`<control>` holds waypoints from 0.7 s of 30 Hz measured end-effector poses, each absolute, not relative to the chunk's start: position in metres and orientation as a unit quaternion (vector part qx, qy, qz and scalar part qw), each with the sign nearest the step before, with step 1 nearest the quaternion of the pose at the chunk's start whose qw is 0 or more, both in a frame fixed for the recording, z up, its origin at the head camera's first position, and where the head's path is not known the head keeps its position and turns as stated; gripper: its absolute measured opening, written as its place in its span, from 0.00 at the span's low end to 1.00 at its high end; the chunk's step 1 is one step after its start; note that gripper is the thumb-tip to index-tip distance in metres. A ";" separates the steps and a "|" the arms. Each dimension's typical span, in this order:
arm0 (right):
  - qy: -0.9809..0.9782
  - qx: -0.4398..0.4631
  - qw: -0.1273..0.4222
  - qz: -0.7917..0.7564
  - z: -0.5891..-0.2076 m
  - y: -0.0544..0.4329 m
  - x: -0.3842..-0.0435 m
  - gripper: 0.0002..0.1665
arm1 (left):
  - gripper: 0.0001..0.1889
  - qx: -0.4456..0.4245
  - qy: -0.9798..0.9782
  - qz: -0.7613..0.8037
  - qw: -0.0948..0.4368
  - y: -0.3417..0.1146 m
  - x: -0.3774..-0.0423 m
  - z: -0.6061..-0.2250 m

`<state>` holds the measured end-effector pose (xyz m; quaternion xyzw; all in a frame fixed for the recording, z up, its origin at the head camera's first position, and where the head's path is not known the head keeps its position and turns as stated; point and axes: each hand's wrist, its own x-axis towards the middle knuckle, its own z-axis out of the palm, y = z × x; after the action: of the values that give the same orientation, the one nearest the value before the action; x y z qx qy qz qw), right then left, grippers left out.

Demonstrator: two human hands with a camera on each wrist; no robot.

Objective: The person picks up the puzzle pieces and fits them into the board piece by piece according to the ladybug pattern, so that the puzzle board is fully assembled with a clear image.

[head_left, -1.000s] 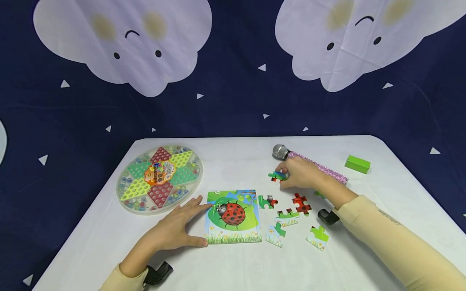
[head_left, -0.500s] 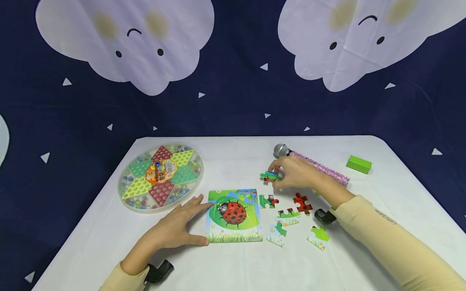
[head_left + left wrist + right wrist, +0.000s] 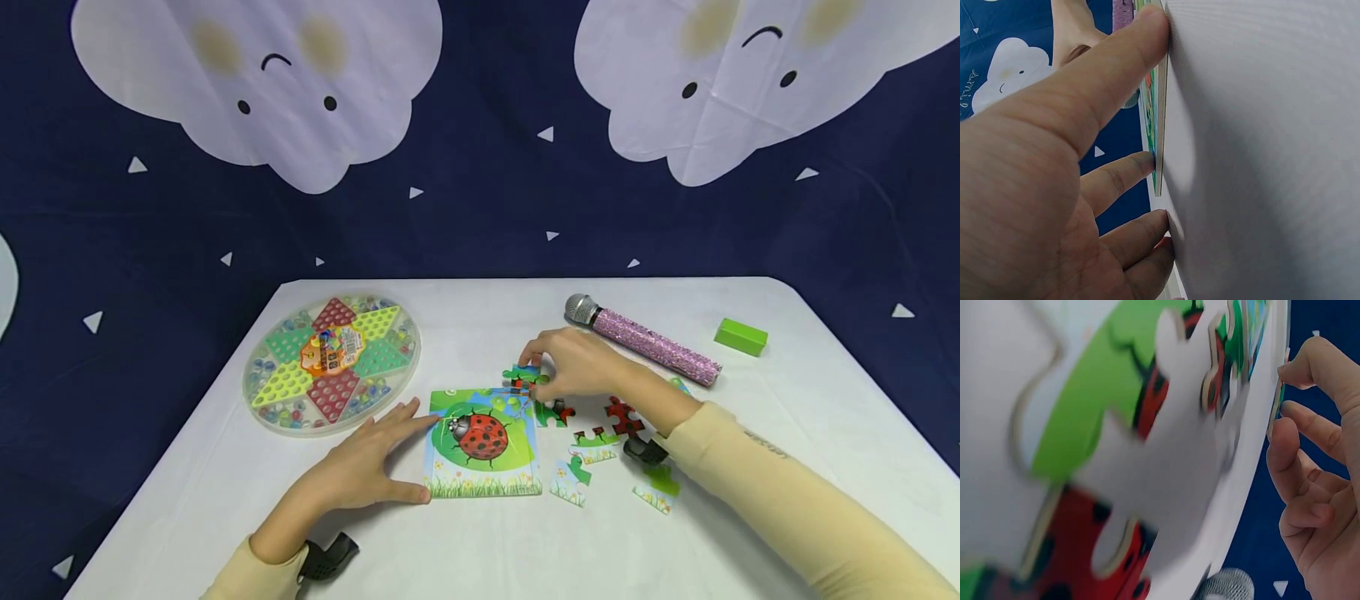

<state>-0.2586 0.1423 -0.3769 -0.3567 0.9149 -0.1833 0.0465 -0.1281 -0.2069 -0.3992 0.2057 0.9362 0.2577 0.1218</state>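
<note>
Well, the dark-blue backdrop (image 3: 480,208) filled the far side, with the white table (image 3: 465,333) spread beneath it. On it sat the round game board (image 3: 330,364), away to the left, and the pink microphone (image 3: 652,343) lay slantwise beyond the right arm. Down came the scale to the square ladybird board (image 3: 483,442), flat at centre. The left hand (image 3: 367,467) was spread loose beside it, thumb and forefinger against its edge, gripping nothing. And over at the far right corner, the right hand (image 3: 573,367) pinched a puzzle piece (image 3: 525,373)! Touching the board or just above it? No telling. Loose pieces, the red piece (image 3: 622,414) among them, lay scattered to the right.

Danger here, by my reckoning: that light fingertip hold could have let the piece slip, a low sleeve could have dragged the loose ones, and a hard knock could have skidded the board past the left hand.

The left wrist view caught the board's pale side edge, the right wrist view the pieces' thickness; neither showed well from the head camera, which alone laid out the whole arrangement.
</note>
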 end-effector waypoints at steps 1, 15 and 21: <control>0.913 -0.360 0.047 -0.183 -0.377 0.140 -0.258 0.24 | 0.54 0.207 0.936 0.257 0.122 -0.207 -0.128 -0.399; 0.896 -0.409 0.059 -0.162 -0.381 0.112 -0.247 0.21 | 0.54 0.206 0.936 0.258 0.120 -0.206 -0.128 -0.398; 0.884 -0.438 0.051 -0.156 -0.384 0.103 -0.243 0.21 | 0.54 0.200 0.936 0.260 0.125 -0.206 -0.128 -0.400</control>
<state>-0.2428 0.1033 -0.3841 -0.4379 0.8839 -0.1558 0.0515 -0.1284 -0.2061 -0.4001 0.1999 0.9364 0.2600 0.1248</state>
